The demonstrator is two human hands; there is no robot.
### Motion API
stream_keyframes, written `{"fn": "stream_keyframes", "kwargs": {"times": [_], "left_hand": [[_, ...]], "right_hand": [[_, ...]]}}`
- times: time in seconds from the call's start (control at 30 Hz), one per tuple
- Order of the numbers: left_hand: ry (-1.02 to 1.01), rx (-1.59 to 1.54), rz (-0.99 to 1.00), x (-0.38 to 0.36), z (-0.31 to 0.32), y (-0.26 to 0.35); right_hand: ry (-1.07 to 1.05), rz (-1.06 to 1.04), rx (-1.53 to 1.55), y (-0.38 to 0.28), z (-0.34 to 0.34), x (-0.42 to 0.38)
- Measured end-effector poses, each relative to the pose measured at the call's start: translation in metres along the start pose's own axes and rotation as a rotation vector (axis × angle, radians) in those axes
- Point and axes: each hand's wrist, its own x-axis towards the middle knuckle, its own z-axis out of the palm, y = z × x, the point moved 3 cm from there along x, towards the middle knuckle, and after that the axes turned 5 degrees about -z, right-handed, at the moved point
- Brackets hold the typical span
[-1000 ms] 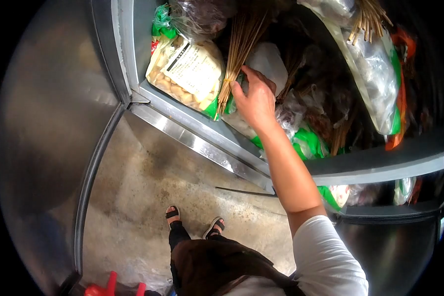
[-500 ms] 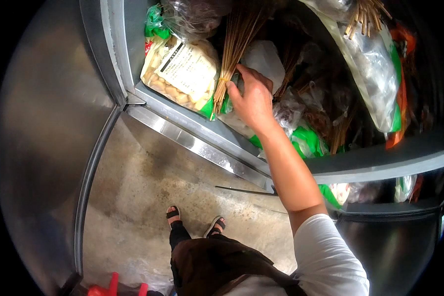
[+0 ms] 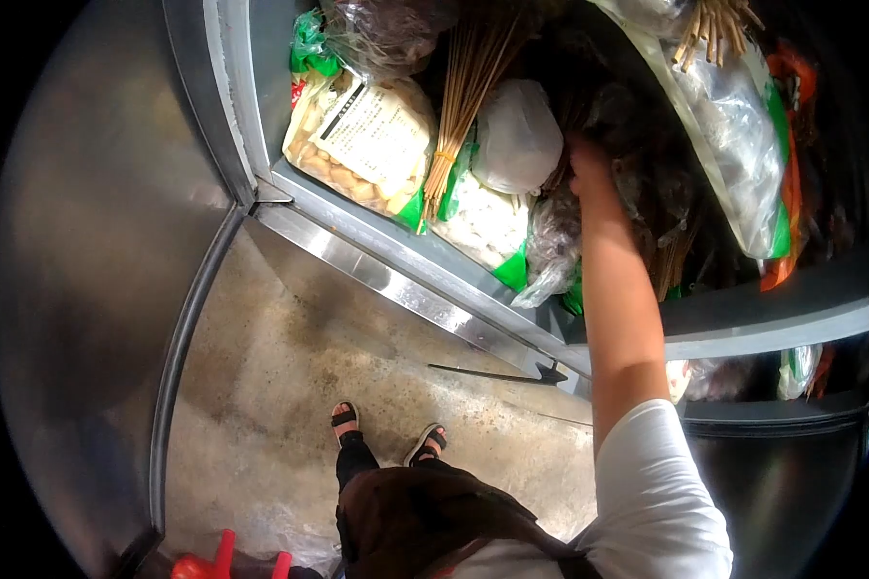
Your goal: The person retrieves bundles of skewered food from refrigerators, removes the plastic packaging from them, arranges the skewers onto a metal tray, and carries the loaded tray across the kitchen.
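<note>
My right hand (image 3: 589,159) reaches deep into an open steel fridge, between a white plastic bag (image 3: 517,135) and dark bags of skewered food (image 3: 647,183). Its fingers are hidden among the dark bags, so I cannot tell whether they hold anything. Left of my forearm lie a bag of white pieces with green edges (image 3: 483,217) and a clear bag (image 3: 550,241). A bundle of bamboo skewers (image 3: 459,106) stands further left, apart from the hand. My left hand is out of view.
A labelled bag of pale round pieces (image 3: 362,145) sits at the shelf's left end. A long clear bag (image 3: 734,135) leans at the right. The steel shelf edge (image 3: 406,261) runs diagonally; the open door (image 3: 87,241) stands left. My sandalled feet (image 3: 343,420) are on a concrete floor (image 3: 290,357).
My right hand left the spot beside the bamboo skewers and the white bag, and moved right and deeper in, among the dark bags. The bag of white pieces is now uncovered.
</note>
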Motion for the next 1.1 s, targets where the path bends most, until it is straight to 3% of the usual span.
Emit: {"fn": "stream_keyframes", "kwargs": {"times": [0.03,0.1,0.13,0.2,0.33,0.43,0.5,0.53,0.6,0.63,0.77,0.83,1.1], "left_hand": [[0.001,0.008,0.002,0.0,-0.002,0.0],[0.005,0.016,0.009,0.0,-0.004,0.001],[0.004,0.02,0.012,0.0,-0.004,0.001],[0.0,0.026,0.019,0.0,-0.005,0.001],[-0.007,0.043,0.027,0.002,-0.008,0.001],[-0.01,0.055,0.041,0.004,-0.011,0.003],[-0.01,0.053,0.038,0.005,-0.013,0.004],[-0.01,0.055,0.034,0.005,-0.013,0.004],[-0.008,0.057,0.025,0.004,-0.014,0.003],[-0.006,0.059,0.022,0.005,-0.015,0.002],[-0.008,0.074,0.038,0.008,-0.021,0.005],[-0.016,0.09,0.047,0.009,-0.022,0.005],[-0.029,0.341,0.192,0.021,-0.044,-0.013]], "right_hand": [[-0.003,0.001,0.0,0.006,0.002,0.009],[-0.086,-0.117,-0.286,0.013,0.006,0.024],[-0.087,-0.114,-0.284,0.015,0.004,0.029],[-0.298,-0.057,-0.225,0.022,0.002,0.036],[-0.343,-0.119,-0.071,0.021,-0.012,0.049],[-0.408,-0.118,0.377,0.001,-0.031,0.069],[-0.88,0.18,0.893,-0.03,-0.03,0.072],[-0.878,0.175,0.892,-0.035,-0.03,0.065],[-0.621,-0.211,0.612,-0.04,-0.029,0.047],[-0.598,-0.134,0.528,-0.037,-0.025,0.035],[-0.513,-0.207,0.61,-0.023,-0.02,-0.012],[-0.336,-0.19,0.508,-0.013,-0.024,-0.017],[-0.284,-0.263,0.403,-0.011,-0.011,-0.052]]}}
